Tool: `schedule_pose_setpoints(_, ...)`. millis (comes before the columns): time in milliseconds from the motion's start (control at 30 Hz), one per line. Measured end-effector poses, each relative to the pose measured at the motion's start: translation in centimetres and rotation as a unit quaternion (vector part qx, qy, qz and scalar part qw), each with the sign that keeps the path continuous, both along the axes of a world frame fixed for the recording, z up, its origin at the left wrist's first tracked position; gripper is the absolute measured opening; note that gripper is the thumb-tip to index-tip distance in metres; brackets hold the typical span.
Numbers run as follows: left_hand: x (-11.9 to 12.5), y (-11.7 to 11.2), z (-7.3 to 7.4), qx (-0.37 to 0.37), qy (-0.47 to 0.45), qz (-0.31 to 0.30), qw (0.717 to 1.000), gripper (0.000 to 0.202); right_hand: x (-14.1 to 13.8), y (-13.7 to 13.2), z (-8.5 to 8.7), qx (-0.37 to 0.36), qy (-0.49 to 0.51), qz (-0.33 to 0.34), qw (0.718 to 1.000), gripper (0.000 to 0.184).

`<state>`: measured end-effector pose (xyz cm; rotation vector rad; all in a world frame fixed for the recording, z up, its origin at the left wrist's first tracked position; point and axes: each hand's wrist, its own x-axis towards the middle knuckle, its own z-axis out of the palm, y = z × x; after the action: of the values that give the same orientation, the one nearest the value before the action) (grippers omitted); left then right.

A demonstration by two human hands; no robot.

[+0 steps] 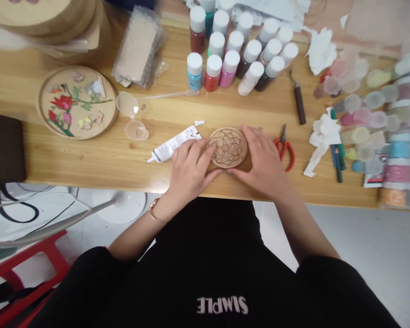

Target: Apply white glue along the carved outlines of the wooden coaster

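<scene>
A small round wooden disc (227, 148) lies near the table's front edge, its face covered with thin curved outlines in a flower pattern. My left hand (192, 168) grips its left side, fingertips over the rim and on the pattern, thumb at the lower edge. Around the right side curls my right hand (264, 164), index finger along the upper rim and thumb at the bottom. Just left of the disc lies a white glue-like tube (174, 143), uncapped, with a small white cap (199, 123) beside it. Red-handled pliers (284, 148) rest close to my right hand.
Several white-capped paint bottles (231, 64) stand at the back. A round wooden plaque with painted flowers (77, 102) and small clear cups (136, 130) are on the left. A dark-handled tool (298, 100), crumpled tissue (324, 132), pencils (337, 157) and paint pots (365, 114) occupy the right.
</scene>
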<state>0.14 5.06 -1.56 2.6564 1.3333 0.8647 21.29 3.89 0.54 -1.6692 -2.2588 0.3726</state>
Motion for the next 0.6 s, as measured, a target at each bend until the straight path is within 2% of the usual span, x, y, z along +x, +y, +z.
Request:
schedule_pose_setpoints(100,0.1,0.0,0.5,0.024,-0.012,-0.030,0.999,0.023,0.3,1.1,0.0,-0.052,0.010,0.036,0.998,0.090)
schedule_pose_setpoints(200,0.7,0.0,0.6,0.042,-0.008,-0.064,0.997,0.009,0.2,1.4,0.2,-0.068,0.025,0.040,0.997,0.087)
schedule_pose_setpoints(433,1.8,0.0,-0.1,0.041,-0.014,-0.081,0.996,0.010,0.1,1.0,-0.1,-0.083,0.038,0.033,0.995,0.084)
schedule_pose_setpoints(600,1.3,0.2,0.6,-0.020,-0.036,-0.102,0.994,0.014,0.4,0.9,-0.6,-0.070,0.059,0.038,0.995,0.083)
